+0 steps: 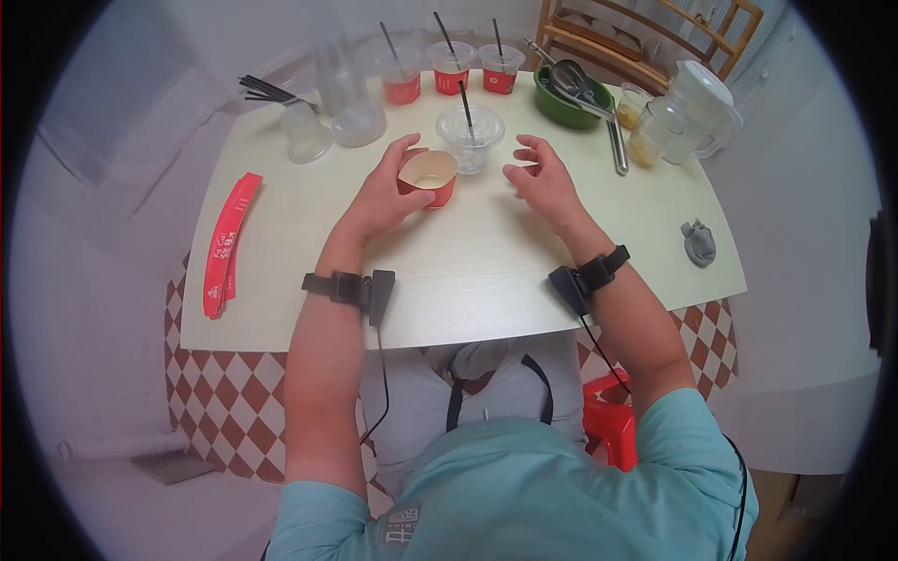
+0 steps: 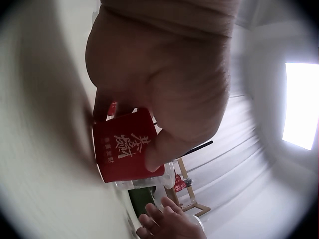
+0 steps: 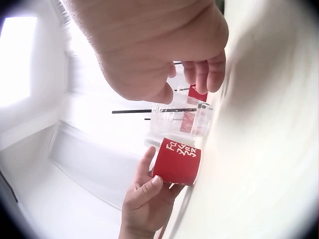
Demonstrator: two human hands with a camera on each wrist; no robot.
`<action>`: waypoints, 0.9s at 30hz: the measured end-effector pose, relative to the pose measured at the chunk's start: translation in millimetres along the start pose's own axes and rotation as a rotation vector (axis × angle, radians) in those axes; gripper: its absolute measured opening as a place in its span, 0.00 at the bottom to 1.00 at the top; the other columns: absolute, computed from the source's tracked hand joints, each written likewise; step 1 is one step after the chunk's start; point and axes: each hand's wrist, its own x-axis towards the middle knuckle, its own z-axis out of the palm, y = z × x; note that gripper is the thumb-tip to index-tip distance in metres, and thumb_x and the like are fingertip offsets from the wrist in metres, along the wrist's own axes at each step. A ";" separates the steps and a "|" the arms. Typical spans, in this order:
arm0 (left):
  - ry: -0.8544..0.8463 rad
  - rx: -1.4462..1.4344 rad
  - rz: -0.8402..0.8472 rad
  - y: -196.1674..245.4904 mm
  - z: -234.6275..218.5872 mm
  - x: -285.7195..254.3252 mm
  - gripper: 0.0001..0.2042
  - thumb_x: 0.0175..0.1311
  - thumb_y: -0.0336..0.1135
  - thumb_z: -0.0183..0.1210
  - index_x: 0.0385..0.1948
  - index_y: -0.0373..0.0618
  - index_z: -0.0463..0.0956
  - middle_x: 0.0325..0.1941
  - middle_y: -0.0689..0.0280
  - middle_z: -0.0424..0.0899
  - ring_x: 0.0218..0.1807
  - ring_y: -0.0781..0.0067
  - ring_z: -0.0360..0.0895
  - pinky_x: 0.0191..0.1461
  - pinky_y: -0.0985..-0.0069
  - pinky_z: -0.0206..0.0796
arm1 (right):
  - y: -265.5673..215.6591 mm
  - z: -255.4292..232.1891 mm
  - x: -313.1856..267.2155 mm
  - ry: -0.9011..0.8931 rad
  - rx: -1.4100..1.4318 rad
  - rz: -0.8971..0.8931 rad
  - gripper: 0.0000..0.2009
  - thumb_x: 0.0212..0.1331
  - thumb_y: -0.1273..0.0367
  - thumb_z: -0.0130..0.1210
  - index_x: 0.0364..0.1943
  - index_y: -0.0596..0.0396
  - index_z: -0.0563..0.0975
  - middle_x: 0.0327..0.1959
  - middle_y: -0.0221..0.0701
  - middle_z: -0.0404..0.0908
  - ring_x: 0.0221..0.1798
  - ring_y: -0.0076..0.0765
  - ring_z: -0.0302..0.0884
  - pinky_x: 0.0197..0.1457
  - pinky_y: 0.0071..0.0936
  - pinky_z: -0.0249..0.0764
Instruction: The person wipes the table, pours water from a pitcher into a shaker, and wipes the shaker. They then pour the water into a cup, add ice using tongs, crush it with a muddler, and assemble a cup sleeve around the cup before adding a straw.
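Note:
The left hand grips a red paper sleeve, formed into a ring, with the thumb at its near side. White lettering shows on the sleeve in the left wrist view. Just behind it stands a clear lidded cup with a black straw. To the right of that cup the right hand hovers with bent, relaxed fingers and holds nothing. In the right wrist view the clear cup is beyond the right hand, not touched by it.
Several cups with red sleeves line the back edge. Clear cups and black straws lie back left, flat red sleeves left. A green bowl, a pitcher and glasses stand back right; a grey cloth lies right.

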 end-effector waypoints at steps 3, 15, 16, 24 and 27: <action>-0.016 -0.037 -0.007 -10.0 -5.2 1.8 0.44 0.55 0.25 0.67 0.75 0.46 0.51 0.71 0.53 0.69 0.68 0.60 0.73 0.71 0.67 0.65 | -14.2 -0.1 2.4 -0.002 -0.212 -0.130 0.37 0.59 0.62 0.66 0.71 0.56 0.62 0.67 0.46 0.67 0.61 0.40 0.74 0.60 0.35 0.76; -0.082 -0.025 -0.044 -10.0 1.7 0.0 0.41 0.58 0.41 0.71 0.71 0.44 0.56 0.59 0.54 0.79 0.59 0.62 0.78 0.63 0.68 0.69 | -34.2 40.1 50.0 0.024 -0.495 -0.282 0.49 0.48 0.47 0.72 0.70 0.60 0.63 0.72 0.54 0.60 0.75 0.56 0.60 0.75 0.41 0.63; -0.078 -0.027 -0.045 -12.1 2.5 1.0 0.41 0.58 0.41 0.71 0.71 0.44 0.56 0.59 0.54 0.79 0.59 0.62 0.78 0.63 0.68 0.69 | -35.9 42.6 50.2 0.038 -0.457 -0.220 0.47 0.48 0.47 0.71 0.69 0.62 0.66 0.70 0.53 0.63 0.73 0.55 0.63 0.74 0.40 0.64; -0.030 -0.035 -0.034 -19.3 1.1 3.9 0.38 0.60 0.42 0.69 0.70 0.44 0.59 0.59 0.53 0.79 0.57 0.63 0.79 0.61 0.68 0.70 | -35.2 31.8 54.6 0.116 -0.487 -0.349 0.43 0.49 0.50 0.72 0.66 0.63 0.69 0.65 0.49 0.69 0.64 0.48 0.73 0.67 0.38 0.72; 0.024 -0.033 0.035 -18.5 4.2 2.1 0.41 0.60 0.42 0.70 0.72 0.45 0.54 0.62 0.52 0.77 0.60 0.61 0.78 0.62 0.68 0.70 | -64.7 25.1 41.9 0.122 -0.447 -0.418 0.44 0.48 0.52 0.72 0.67 0.63 0.68 0.65 0.48 0.70 0.64 0.45 0.74 0.65 0.36 0.73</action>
